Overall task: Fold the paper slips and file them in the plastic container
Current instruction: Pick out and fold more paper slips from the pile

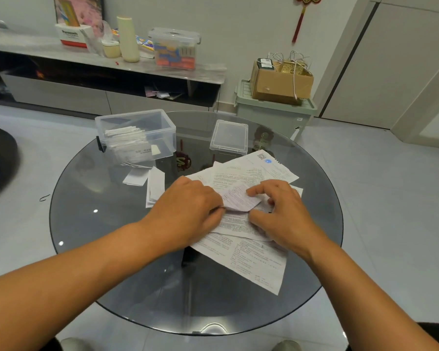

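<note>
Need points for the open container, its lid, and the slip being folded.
container (172,127): head view, right rim of the open clear box.
lid (229,135): head view, flat middle of the clear lid on the table.
slip (238,200): head view, middle of the small slip between the hands.

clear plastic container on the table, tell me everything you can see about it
The clear plastic container is a rectangular, see-through box with a thick rim, standing upright and open at the far left of the round glass table. Folded white paper slips are stacked inside, towards its left end; the right end looks mostly bare. Its likely lid lies apart to the right. More folded slips lie just in front. Neither hand touches it.
</note>
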`<state>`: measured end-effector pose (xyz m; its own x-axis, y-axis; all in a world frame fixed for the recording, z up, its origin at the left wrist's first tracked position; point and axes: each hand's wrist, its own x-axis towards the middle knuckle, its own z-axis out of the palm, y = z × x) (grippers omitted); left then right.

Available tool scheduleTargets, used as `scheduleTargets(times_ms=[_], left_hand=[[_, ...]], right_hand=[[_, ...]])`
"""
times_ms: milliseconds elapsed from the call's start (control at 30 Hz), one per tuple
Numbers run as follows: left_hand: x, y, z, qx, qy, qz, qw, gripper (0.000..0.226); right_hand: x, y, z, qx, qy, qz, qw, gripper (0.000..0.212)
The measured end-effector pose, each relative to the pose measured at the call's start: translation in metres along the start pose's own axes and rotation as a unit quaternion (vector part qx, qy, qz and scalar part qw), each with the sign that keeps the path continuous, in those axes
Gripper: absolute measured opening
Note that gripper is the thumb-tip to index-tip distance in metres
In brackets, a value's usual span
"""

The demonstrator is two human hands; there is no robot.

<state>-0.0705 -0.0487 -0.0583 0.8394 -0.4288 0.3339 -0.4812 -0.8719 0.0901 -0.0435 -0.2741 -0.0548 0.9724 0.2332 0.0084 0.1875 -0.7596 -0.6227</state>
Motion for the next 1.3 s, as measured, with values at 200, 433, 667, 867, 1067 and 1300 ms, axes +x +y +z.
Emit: scheduleTargets(times_ms=[200,433,667,867,1067,1300], left_hand=[[-0.008,-0.015,-0.007,-0.195,-0.065,-0.037,0.978,0.01],[-0.013,0.002,-0.01,-0.259,0.066,-0.09,0.959,0.009],[0.0,0.006,-0.013,-0.508,0.071,-0.301,0.804,0.015],[0.001,0.01,-0.01,-0.57,0.016,-0.367,0.735,0.016],[0.001,0.015,-0.018,-0.603,-0.029,-0.354,0.714,0.022],[0.0,0.018,-0.023,-0.659,-0.076,-0.319,0.677,0.03]], right_hand=[[-0.001,-0.003,-0.017,-0.081,-0.027,-0.036,0.996,0.023],[-0.008,-0.017,-0.003,-0.032,0.081,-0.123,0.989,0.014],[-0.01,-0.026,-0.001,0.285,0.094,0.014,0.954,0.017],[-0.015,-0.032,0.003,0.298,0.046,0.009,0.953,0.05],[-0.017,-0.037,0.006,0.33,0.04,0.012,0.943,0.014],[-0.015,-0.035,0.009,0.344,0.051,0.035,0.937,0.028]])
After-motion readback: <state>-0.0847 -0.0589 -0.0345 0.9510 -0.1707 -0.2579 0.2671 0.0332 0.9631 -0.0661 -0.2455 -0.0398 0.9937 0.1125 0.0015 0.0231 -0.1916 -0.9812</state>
